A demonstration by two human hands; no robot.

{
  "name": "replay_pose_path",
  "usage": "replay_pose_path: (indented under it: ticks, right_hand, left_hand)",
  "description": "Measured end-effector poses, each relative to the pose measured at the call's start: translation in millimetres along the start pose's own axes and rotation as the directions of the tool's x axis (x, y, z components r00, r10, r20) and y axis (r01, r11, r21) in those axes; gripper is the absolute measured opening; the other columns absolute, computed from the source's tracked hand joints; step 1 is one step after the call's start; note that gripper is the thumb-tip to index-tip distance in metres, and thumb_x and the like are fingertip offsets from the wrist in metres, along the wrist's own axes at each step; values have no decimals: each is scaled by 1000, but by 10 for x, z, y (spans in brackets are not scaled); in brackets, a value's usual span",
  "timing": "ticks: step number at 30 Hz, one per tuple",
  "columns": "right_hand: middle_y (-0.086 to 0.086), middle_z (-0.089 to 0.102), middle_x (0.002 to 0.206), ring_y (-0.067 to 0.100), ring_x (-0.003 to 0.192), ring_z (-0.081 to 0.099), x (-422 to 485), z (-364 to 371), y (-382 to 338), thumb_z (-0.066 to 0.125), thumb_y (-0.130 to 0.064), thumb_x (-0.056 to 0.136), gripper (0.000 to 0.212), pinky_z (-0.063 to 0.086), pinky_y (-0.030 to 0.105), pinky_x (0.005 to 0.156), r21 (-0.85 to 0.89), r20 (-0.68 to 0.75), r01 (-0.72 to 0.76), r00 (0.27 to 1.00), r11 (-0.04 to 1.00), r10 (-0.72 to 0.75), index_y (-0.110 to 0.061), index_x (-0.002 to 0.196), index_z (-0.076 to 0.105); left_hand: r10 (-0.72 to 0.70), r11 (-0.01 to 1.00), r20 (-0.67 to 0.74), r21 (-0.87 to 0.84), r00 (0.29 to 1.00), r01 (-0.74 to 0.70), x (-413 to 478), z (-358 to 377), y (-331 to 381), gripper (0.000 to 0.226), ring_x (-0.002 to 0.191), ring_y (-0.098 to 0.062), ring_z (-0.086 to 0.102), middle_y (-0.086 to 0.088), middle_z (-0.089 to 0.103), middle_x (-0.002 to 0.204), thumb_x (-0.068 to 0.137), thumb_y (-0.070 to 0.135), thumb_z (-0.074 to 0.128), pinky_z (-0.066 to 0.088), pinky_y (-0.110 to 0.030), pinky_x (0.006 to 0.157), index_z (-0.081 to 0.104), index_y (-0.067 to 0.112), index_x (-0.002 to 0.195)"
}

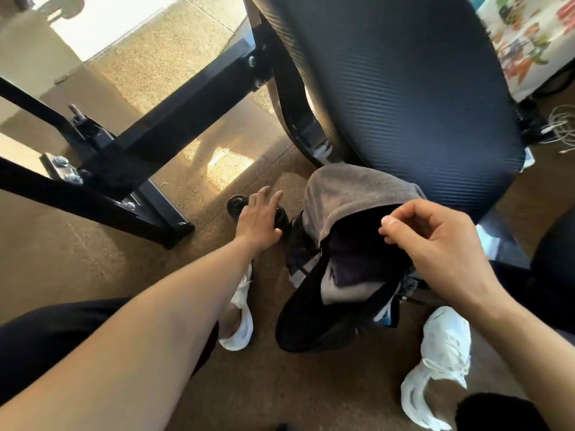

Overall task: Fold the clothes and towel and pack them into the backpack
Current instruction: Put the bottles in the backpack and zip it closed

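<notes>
Over the backpack [298, 321] mouth, grey towel [342, 191].

backpack [314, 318] on floor [93, 244] between shoes, towel [342, 194] in it

A dark mesh office chair [404, 88] rises just behind the right hand's [435, 247] grip. Black table legs [140, 144] stand well to its left and white cables [563, 126] far to its right. A white shoe [441, 368] lies below it on the brown floor [93, 244].

- The backpack [311, 321] is dark inside; its contents under the grey towel [342, 194] are hidden.
- Curled fingertips of the right hand [435, 241] hide whether they pinch anything.
- The left hand [258, 219] covers part of a black caster [237, 203].
</notes>
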State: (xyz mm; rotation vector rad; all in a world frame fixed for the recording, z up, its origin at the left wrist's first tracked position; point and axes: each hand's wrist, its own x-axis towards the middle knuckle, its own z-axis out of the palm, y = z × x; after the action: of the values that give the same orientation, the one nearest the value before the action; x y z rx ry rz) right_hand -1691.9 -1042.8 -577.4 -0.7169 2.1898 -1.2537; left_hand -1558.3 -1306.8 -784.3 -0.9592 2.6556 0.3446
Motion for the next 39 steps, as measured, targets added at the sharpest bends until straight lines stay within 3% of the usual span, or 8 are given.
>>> replay_pose_path:
  ticks: [5,8,15,20,26,32,36,39]
  right_hand:
    - [0,76,86,21,81,73,7,-33,-26,70,-25,89,5,62,43,79,59,77,-30,997,998,25,-28,90,74]
    - [0,76,87,19,78,74,41,-37,-9,69,-21,91,9,61,33,75,88,88,-49,995,995,41,-27,95,73]
    - [3,75,84,15,73,73,27,-20,-16,67,-15,94,9,61,35,74,81,116,-84,991,993,74,-21,99,72]
    - [-5,76,83,8,80,72,-52,262,-64,71,-28,91,3,60,35,81,-25,206,-99,973,995,102,-27,94,73]
    - [1,68,121,15,102,67,-52,932,98,74,-42,88,54,46,14,83,-122,142,-295,940,948,311,-14,132,60]
    - [7,54,144,28,134,52,351,1492,490,67,-54,90,74,43,36,108,-59,7,-504,863,862,505,-13,147,44]
    - [13,61,137,32,126,58,630,1679,771,60,-52,96,63,47,39,106,-30,-29,-632,775,775,631,-5,137,56]
    - [13,66,127,26,106,65,699,1638,953,65,-33,98,41,56,42,95,232,22,-663,735,712,678,-8,130,61]
  left_hand:
    - [8,997,292,72,956,-30,225,51,44,92,128,-41,53,-15,33,155,86,14,75,52,-47,83,20,26,160]
    - [-26,999,258,45,966,15,172,62,32,82,114,-41,62,-16,44,137,86,6,72,46,-42,72,30,20,155]
    - [19,995,207,-100,978,2,27,-299,-113,82,110,-31,58,-5,51,122,74,44,81,51,-41,82,44,22,144]
    - [119,962,164,-262,979,-73,-72,-952,-226,77,105,-19,58,2,56,115,67,46,86,43,-22,69,50,22,130]
    - [72,867,110,-498,991,-7,-323,-1232,-164,54,100,-15,58,4,62,110,74,45,85,39,-18,67,58,22,116]
    - [-57,710,67,-699,996,88,-356,-965,-199,70,117,-18,57,0,61,129,77,41,85,46,-26,84,55,17,136]
    - [-83,680,22,-729,996,73,-230,-940,-201,66,112,-14,54,4,60,125,79,43,82,44,-24,84,57,17,135]
    - [-92,614,123,-775,988,154,-158,-904,-224,64,111,-14,58,5,61,125,80,46,81,53,-31,93,57,18,133]
